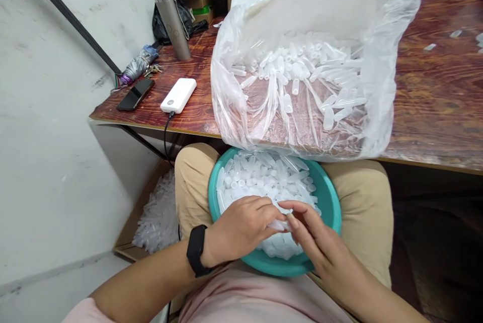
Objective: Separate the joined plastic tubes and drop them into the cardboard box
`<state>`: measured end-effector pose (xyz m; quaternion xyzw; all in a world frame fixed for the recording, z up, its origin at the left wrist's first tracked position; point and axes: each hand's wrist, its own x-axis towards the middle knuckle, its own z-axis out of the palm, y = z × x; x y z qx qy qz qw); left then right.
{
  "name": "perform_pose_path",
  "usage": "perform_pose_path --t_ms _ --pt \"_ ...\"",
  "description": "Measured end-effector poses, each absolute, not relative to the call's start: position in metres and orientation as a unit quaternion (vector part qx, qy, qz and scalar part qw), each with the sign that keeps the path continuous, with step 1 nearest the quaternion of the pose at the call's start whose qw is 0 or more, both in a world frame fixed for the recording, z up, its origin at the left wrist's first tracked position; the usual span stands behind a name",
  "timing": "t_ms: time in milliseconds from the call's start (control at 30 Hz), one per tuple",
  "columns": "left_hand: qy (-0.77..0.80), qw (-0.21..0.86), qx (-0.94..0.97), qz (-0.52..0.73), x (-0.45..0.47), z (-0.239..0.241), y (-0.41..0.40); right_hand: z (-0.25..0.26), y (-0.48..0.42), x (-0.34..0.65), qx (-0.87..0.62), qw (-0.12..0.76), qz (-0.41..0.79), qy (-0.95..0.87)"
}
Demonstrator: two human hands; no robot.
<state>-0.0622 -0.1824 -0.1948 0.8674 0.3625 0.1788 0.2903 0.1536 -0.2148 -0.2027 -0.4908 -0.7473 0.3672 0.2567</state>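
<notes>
My left hand (pixel 245 225), with a black band on its wrist, is closed around several translucent white plastic pieces (pixel 278 224) over the teal basin (pixel 334 202). My right hand (pixel 313 232) meets it from the right, thumb and index finger bent together at the left fingertips. What lies between those right fingers is too small to make out. The basin rests between my thighs, filled with the same small tube-like pieces (pixel 260 177), some showing round open ends and others flat, tapered ends.
On the wooden table (pixel 433 111) lies a clear plastic bag (pixel 226 86) holding more pieces. A power bank (pixel 178 95) with a cable, phone (pixel 135 95), folded umbrella (pixel 138 65) and metal flask (pixel 169 16) stand or lie left. A cardboard box (pixel 126 247) of pieces sits below.
</notes>
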Motion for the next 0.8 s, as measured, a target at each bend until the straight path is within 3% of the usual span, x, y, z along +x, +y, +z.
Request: perform_pose_path --t_ms 100,267,467,700,800 --pt "0.385 0.243 0.886 0.088 -0.06 -0.192 -0.154 -0.21 -0.196 0.159 -0.501 0.21 0.374 -0.752" --pt "0.437 0.16 0.885 0.014 -0.049 -0.197 -0.093 -0.238 -0.173 0.16 -0.49 0.119 0.178 -0.845" --pt "0.466 0.143 0.873 -0.013 -0.034 -0.203 -0.069 -0.26 -0.181 0.141 -0.428 0.109 0.209 -0.872" --pt "0.462 0.207 0.86 0.063 -0.059 -0.188 -0.101 -0.247 -0.169 0.156 -0.451 0.175 0.245 -0.84" --pt "0.479 0.345 0.794 0.142 -0.07 -0.184 -0.125 -0.233 -0.166 0.165 -0.479 0.244 0.265 -0.8"
